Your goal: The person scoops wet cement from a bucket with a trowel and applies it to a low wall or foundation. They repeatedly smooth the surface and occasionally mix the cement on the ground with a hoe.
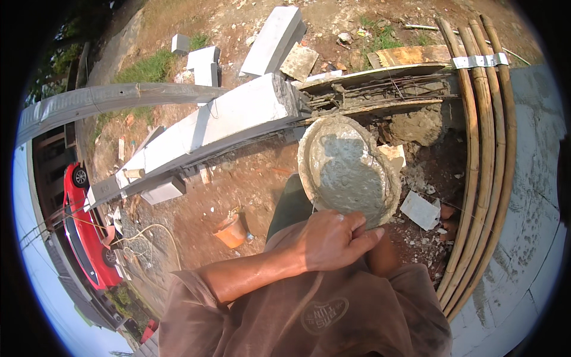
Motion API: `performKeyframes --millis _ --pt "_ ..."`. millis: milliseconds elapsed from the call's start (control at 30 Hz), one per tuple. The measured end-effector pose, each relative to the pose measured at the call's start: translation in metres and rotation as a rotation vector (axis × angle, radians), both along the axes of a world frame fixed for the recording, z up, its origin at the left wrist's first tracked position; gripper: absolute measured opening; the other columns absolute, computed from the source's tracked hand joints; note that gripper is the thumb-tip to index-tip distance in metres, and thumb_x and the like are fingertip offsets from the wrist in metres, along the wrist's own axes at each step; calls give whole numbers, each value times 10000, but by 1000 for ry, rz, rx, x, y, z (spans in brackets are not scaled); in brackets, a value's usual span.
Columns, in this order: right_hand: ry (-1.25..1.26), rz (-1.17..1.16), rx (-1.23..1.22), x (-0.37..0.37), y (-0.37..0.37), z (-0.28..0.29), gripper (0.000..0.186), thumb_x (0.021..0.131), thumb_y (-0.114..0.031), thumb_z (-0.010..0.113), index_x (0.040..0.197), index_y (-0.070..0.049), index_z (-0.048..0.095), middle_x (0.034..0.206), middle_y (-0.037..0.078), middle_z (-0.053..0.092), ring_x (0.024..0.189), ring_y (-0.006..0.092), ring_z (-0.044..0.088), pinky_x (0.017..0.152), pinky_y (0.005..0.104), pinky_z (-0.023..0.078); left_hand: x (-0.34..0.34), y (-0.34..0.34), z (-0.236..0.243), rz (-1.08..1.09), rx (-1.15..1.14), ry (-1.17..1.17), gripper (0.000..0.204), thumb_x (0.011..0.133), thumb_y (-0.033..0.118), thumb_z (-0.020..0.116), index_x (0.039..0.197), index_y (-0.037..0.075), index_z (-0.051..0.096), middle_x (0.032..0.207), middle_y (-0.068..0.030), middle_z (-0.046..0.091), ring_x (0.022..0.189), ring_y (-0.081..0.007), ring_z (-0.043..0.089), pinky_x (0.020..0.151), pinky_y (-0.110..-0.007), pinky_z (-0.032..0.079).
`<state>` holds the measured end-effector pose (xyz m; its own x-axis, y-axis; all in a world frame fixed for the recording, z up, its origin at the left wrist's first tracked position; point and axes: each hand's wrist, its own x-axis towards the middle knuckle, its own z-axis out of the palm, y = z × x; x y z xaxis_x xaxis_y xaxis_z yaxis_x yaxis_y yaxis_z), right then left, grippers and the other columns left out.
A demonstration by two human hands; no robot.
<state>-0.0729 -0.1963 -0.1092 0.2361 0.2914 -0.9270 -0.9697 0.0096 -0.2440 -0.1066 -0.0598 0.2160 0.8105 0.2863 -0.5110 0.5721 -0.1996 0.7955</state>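
Note:
A round bucket (348, 172) with a crusted rim and wet grey mortar inside sits just ahead of my body. My left hand (336, 238) crosses in front of me at the bucket's near rim, fingers curled; what they hold, if anything, is hidden. My right hand (380, 256) is lower and behind it, blurred and mostly hidden. Just beyond the bucket lie boards with steel rods (395, 89) crusted with cement, and a crumbly cement lump (416, 125).
Bamboo poles (496, 154) and a block wall (532, 119) stand on my right. A long row of white blocks (202, 131) crosses ahead, loose blocks (267, 41) beyond. An orange pail (232, 232) and hose (163, 232) lie left; a red car (86, 238) stands farther off.

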Motion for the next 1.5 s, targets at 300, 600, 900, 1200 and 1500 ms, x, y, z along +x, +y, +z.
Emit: performKeyframes --millis 300,600,900,1200,1500 --pt "-18 22 -101 -4 -3 10 479 949 -362 423 1251 8 463 1163 169 559 1005 292 593 810 433 502 -5 30 -18 -2 34 29 419 852 354 623 600 46 491 447 -110 461 414 -284 522 429 -387 397" --pt "-30 38 -198 0 -13 23 480 952 -358 414 1248 17 460 1162 170 559 1005 296 594 813 437 500 -2 44 -30 -38 16 45 407 849 373 608 652 29 518 491 -122 535 485 -325 585 486 -413 458" --pt "-35 40 -275 5 -26 34 482 956 -353 405 1246 27 458 1162 172 559 1005 300 594 817 441 499 3 54 -38 -64 24 11 435 840 398 604 636 22 529 493 -122 552 480 -318 596 492 -420 474" --pt "-52 25 -325 10 -41 41 483 959 -349 395 1244 37 456 1161 173 559 1005 305 594 820 445 498 0 51 -41 -85 85 -29 446 834 412 605 623 23 545 485 -109 559 469 -307 598 486 -406 478" --pt "-85 52 -344 13 -48 37 476 964 -336 374 1232 48 459 1146 177 561 986 299 599 799 434 510 1 53 -40 -101 92 -30 464 845 431 579 627 24 546 474 -106 560 455 -296 593 485 -405 472"
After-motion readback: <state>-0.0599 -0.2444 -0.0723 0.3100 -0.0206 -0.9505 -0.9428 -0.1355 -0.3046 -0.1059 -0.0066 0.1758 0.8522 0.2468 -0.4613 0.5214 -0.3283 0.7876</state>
